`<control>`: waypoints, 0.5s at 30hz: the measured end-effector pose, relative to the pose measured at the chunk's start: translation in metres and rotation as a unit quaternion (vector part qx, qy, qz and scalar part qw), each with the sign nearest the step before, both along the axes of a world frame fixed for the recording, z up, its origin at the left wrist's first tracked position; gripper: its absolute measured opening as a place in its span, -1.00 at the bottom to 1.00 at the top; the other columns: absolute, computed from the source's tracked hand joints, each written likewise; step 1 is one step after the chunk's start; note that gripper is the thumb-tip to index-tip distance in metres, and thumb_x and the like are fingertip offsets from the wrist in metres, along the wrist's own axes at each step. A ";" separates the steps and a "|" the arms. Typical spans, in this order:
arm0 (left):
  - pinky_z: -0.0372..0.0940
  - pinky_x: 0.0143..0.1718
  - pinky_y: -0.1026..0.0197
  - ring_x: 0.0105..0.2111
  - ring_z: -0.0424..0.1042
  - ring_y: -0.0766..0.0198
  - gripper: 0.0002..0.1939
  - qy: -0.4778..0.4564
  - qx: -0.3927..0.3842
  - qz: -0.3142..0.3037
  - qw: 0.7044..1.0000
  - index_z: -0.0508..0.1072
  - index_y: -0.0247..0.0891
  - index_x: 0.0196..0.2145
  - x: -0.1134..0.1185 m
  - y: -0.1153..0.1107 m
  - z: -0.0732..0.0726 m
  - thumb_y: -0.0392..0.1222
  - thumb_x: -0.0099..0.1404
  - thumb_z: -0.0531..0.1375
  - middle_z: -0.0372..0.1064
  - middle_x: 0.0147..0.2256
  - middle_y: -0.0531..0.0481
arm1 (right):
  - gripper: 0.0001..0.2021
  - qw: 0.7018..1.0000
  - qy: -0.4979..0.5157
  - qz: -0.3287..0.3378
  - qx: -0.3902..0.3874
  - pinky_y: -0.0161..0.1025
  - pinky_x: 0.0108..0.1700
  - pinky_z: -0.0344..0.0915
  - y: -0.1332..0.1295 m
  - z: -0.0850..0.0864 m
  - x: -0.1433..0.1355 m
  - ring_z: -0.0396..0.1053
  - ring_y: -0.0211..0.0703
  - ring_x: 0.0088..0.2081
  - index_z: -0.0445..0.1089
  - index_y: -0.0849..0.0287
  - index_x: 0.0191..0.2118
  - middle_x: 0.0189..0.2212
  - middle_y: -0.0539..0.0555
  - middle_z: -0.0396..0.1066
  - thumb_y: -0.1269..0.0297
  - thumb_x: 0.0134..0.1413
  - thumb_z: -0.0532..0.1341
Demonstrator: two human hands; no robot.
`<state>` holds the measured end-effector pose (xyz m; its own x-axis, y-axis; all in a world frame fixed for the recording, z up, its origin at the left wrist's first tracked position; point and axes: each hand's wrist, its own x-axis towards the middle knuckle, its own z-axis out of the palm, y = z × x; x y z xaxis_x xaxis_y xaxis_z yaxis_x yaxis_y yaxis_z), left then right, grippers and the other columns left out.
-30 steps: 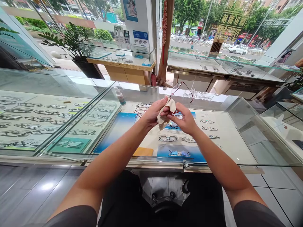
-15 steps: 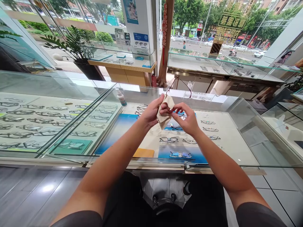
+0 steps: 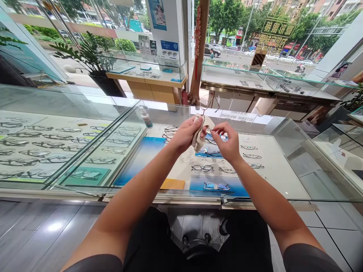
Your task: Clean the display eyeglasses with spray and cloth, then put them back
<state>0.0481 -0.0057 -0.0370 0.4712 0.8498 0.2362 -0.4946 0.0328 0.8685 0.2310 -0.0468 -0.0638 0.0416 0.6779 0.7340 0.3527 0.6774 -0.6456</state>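
- Centrally, my left hand [image 3: 187,133] pinches crumpled beige cloth [image 3: 198,144] against slender, curved glasses [image 3: 211,99], above a flat glass case [image 3: 273,170].
- Alongside, my right hand [image 3: 227,140] curls; whether it pinches, I cannot tell.

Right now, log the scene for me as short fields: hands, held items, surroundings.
Left hand: gripping beige cloth, thin-rimmed glasses projecting beyond it
Right hand: close to the cloth; exact contact unclear
Below hands: glass display case with displayed frames
Near edge: blue-tinted glasses on blue panel
Left, beyond hands: spray bottle
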 end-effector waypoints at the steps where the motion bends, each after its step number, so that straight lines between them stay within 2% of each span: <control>1: 0.38 -0.45 0.34 -0.50 0.39 0.41 -0.47 0.020 0.027 0.003 0.999 0.47 -0.27 -0.22 0.001 0.000 -0.002 0.19 0.25 0.55 0.47 -0.38 0.06 | -0.92 0.999 0.032 -0.011 -0.021 -0.06 -0.11 0.41 0.001 0.000 0.001 0.44 -0.11 -0.22 0.56 0.01 -0.19 -0.24 0.03 0.58 0.19 0.35 0.32; 3: 0.42 -0.43 0.30 -0.44 0.46 0.33 -0.43 0.065 0.074 -0.009 0.995 0.49 -0.27 -0.11 0.002 -0.002 -0.005 0.22 0.25 0.55 0.51 -0.34 0.01 | -0.85 0.992 0.098 -0.004 -0.073 -0.06 -0.09 0.42 0.005 0.001 0.004 0.48 -0.10 -0.18 0.61 0.01 -0.12 -0.18 0.05 0.60 0.12 0.32 0.33; 5: 0.45 -0.40 0.25 -0.42 0.48 0.28 -0.40 0.104 0.109 -0.021 0.988 0.49 -0.26 -0.02 0.004 -0.003 -0.008 0.25 0.29 0.51 0.53 -0.34 0.00 | -0.80 0.981 0.150 0.033 -0.118 -0.06 -0.06 0.44 0.009 0.001 0.006 0.51 -0.08 -0.13 0.65 -0.01 -0.09 -0.14 0.06 0.61 0.07 0.27 0.37; 7: 0.41 -0.45 0.25 -0.47 0.45 0.29 -0.40 0.140 0.143 -0.002 0.980 0.48 -0.26 -0.01 0.006 -0.005 -0.010 0.30 0.32 0.46 0.53 -0.35 -0.01 | -0.79 0.972 0.179 0.061 -0.141 -0.06 -0.06 0.44 0.012 0.000 0.006 0.51 -0.07 -0.12 0.68 -0.04 -0.11 -0.15 0.05 0.60 0.04 0.20 0.42; 12: 0.19 -0.56 0.28 -0.58 0.29 0.37 -0.50 0.221 0.217 0.100 0.945 0.42 -0.22 -0.27 0.008 -0.011 -0.011 0.30 0.45 0.33 0.42 -0.49 0.06 | -0.84 0.965 0.214 0.040 -0.143 -0.08 -0.10 0.36 0.011 -0.001 0.004 0.41 -0.13 -0.20 0.71 -0.05 -0.20 -0.20 0.03 0.58 0.05 0.15 0.48; 15: 0.16 -0.58 0.26 -0.62 0.25 0.37 -0.47 0.237 0.223 0.130 0.937 0.40 -0.20 -0.32 0.009 -0.014 -0.010 0.35 0.45 0.29 0.34 -0.54 0.10 | -0.83 0.963 0.213 0.080 -0.148 -0.07 -0.08 0.34 0.007 0.000 0.001 0.41 -0.10 -0.19 0.73 -0.05 -0.25 -0.25 0.03 0.56 0.01 0.14 0.51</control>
<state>0.0566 -0.0196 -0.0474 0.4046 0.8166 0.4117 0.0094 -0.4539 0.8910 0.2321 -0.0393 -0.0639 0.1732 0.8770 0.4481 -0.0802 0.4661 -0.8811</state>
